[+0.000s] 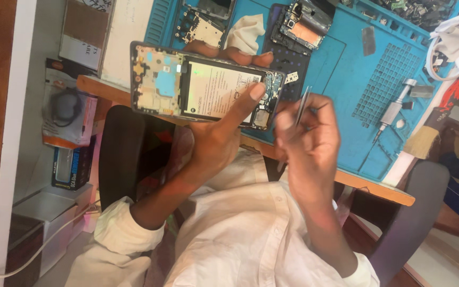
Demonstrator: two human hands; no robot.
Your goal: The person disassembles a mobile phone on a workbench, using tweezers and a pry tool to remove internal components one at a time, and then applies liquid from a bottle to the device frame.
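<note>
Item: opened phone, back cover off, battery and circuit boards exposed, held centre-upper frame. My left hand grips it, thumb pressed across the battery, fingertips showing past its far edge.

Item: metal tweezers, just right of the phone's lower corner, pinched closed-fisted in my right hand, tips pointing up.

Item: blue repair mat, upper right of frame, beneath the phone. On it: a second dismantled phone, a loose circuit board, a white cloth, a silver screwdriver at right.

Item: stacked boxes, left edge of frame.
</note>
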